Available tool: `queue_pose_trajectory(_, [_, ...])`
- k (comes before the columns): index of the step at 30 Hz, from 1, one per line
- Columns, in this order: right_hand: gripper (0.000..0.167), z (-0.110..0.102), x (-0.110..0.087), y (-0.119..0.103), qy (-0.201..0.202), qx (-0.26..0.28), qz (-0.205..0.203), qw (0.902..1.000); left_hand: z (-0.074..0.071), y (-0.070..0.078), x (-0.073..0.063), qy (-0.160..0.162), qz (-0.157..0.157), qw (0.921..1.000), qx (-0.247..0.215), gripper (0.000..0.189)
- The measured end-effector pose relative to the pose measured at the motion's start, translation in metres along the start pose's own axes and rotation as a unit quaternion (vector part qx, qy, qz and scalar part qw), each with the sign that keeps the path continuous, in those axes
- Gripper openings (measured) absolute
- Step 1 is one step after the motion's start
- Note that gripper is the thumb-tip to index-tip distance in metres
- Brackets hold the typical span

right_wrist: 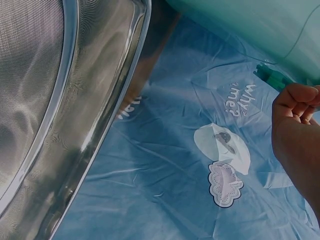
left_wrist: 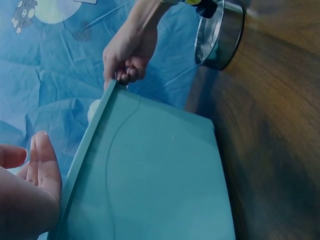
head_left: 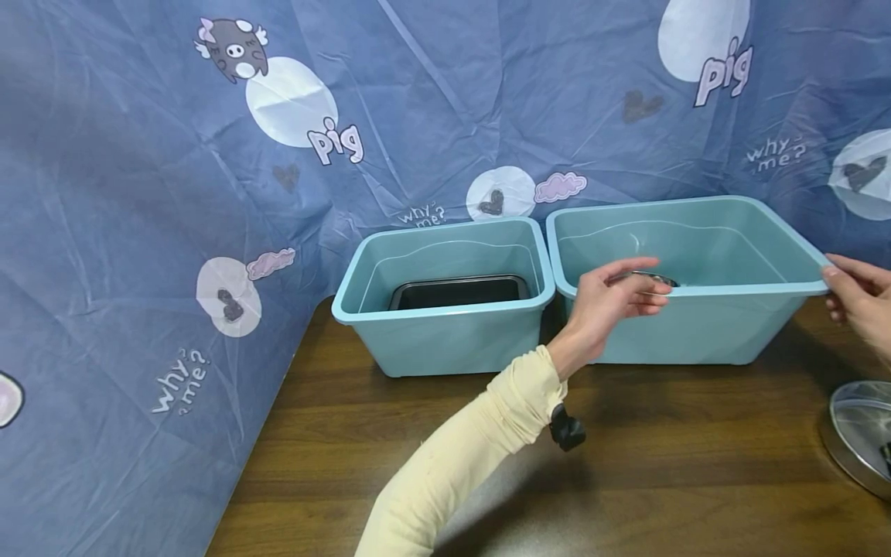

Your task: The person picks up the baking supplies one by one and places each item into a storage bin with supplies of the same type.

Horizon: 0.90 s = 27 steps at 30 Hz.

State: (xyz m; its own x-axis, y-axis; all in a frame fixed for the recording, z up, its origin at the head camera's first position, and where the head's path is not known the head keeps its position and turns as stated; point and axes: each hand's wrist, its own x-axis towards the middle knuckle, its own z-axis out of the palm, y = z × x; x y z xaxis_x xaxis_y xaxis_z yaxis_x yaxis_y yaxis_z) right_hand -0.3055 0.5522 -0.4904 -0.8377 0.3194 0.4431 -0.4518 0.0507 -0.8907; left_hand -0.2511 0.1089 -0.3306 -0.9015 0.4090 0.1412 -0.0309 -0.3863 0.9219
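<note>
Two bare hands are at one blue-green bin (head_left: 696, 329): the right hand (head_left: 863, 298) pinches its near right rim corner, while the left hand (head_left: 612, 298) lies over the front rim further left of that grip, fingers mostly straight and not wrapped round anything. Inside this bin, just beyond the left fingers, shows the curved edge of a metal item (head_left: 657, 276), mostly hidden. Left of both hands stands a second bin (head_left: 445, 344), its rim close beside the first, holding a dark tray (head_left: 459, 292). On the near side of the right hand's grip, a round metal pan (head_left: 845, 456) sits on the table (head_left: 348, 480).

As far as can be judged, both bins are already upright, side by side, each with something inside. The handling of the gripped bin looks unfinished, since its corner is not yet released; the pan remains outside both.
</note>
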Motion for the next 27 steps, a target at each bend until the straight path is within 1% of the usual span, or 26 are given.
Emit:
queue_pose_trajectory(2, [0.033, 0.001, -0.001, -0.002, 0.001, 0.009, 0.0, 1.0, 0.001, 0.0, -0.002, -0.005, -0.002, 1.0, 0.002, 0.028])
queue_pose_trajectory(9, [0.033, 0.003, -0.003, -0.004, 0.004, 0.005, 0.001, 1.0, 0.001, 0.0, -0.006, -0.014, -0.007, 0.9998, 0.015, 0.025])
queue_pose_trajectory(13, [0.034, 0.0, -0.001, -0.001, 0.008, -0.04, -0.002, 0.9992, 0.001, -0.002, -0.007, -0.017, -0.006, 0.9996, 0.021, 0.024])
queue_pose_trajectory(16, [0.035, -0.001, 0.0, 0.001, 0.01, -0.081, -0.007, 0.9967, 0.001, -0.004, -0.007, -0.019, -0.005, 0.9995, 0.023, 0.024])
queue_pose_trajectory(17, [0.035, -0.001, 0.0, 0.001, 0.011, -0.077, -0.005, 0.9969, 0.001, -0.005, -0.008, -0.019, -0.005, 0.9995, 0.023, 0.024])
queue_pose_trajectory(19, [0.036, -0.002, 0.0, 0.002, 0.01, -0.088, -0.007, 0.996, 0.002, -0.006, -0.009, -0.024, -0.005, 0.9994, 0.024, 0.024])
queue_pose_trajectory(26, [0.034, 0.0, -0.001, -0.001, 0.006, -0.033, 0.001, 0.9994, 0.006, -0.011, -0.012, -0.039, -0.011, 0.9991, 0.015, 0.024])
queue_pose_trajectory(27, [0.034, 0.0, -0.001, -0.001, 0.005, -0.035, 0.001, 0.9994, 0.006, -0.011, -0.013, -0.04, -0.012, 0.999, 0.015, 0.025])
